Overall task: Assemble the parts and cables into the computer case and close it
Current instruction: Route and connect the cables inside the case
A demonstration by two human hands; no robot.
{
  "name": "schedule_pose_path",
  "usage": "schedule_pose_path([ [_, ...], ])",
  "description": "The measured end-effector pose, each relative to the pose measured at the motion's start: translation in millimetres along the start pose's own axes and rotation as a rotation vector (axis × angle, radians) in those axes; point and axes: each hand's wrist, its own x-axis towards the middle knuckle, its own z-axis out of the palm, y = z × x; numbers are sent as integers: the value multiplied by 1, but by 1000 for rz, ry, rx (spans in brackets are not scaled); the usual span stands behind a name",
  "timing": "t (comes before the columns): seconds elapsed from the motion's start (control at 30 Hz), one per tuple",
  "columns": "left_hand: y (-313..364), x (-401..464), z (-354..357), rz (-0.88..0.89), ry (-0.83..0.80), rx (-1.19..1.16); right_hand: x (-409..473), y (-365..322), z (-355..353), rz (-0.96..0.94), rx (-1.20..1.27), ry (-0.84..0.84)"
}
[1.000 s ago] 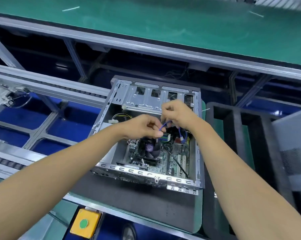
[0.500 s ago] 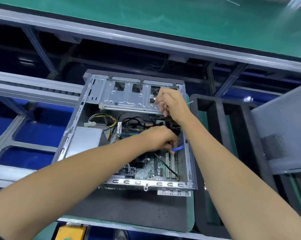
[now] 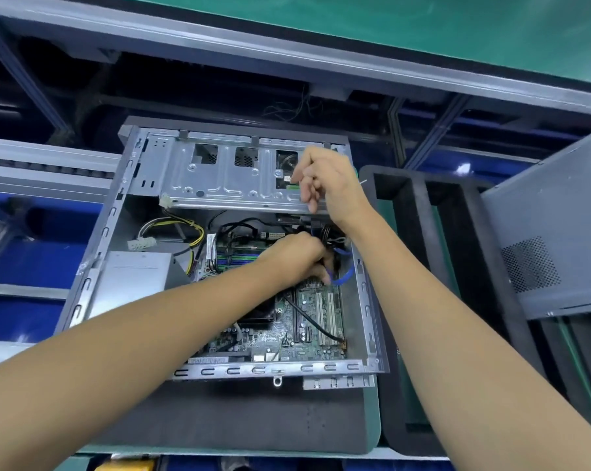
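The left hand point(image 3: 296, 258) reached into the open computer case point(image 3: 93, 277), its fingers point(image 3: 324, 270) curled down around a blue cable point(image 3: 343, 278) that looped out just to their right, close to the case's right wall. Exactly how the fingertips gripped the cable could not be made out, since the back of the hand hid them. A bundle of black cables point(image 3: 331, 234) sat just above that hand, touching or nearly touching the knuckles.

The right hand point(image 3: 328, 180) was higher, at the far right end of the metal drive cage point(image 3: 226, 178). Its fingers point(image 3: 309, 195) were bent downward over the cage's front edge, with the thumb side toward an opening in the cage; whether they pinched anything small could not be told.

Below the left hand lay the green motherboard point(image 3: 307, 334), with white expansion slots and a thin black cable point(image 3: 314, 324) running diagonally across it. A dark fan block point(image 3: 258, 316) showed partly under the left forearm. To the left inside the case sat the grey power supply point(image 3: 134, 277), with yellow and black wires point(image 3: 188, 232) and a white connector point(image 3: 141, 243) lying loose above it.

The case rested on a dark mat point(image 3: 253, 419) on the bench point(image 3: 372, 416). Just right of it stood a black foam tray point(image 3: 457, 266), and a grey side panel point(image 3: 556, 232) leaned over the tray's far right part.
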Motion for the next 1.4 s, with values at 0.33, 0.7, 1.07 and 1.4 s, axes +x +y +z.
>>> schedule_pose_path([
  [0.33,9,-1,5,19,-33,-247,3,2,-1,-23,26,4],
  [0.7,19,4,26,-42,42,130,0,-3,-1,-44,71,4],
  [1.07,23,-3,29,17,18,154,4,1,-3,-33,83,23],
  [1.4,27,-11,31,30,85,179,1,-3,-1,-48,107,24],
])
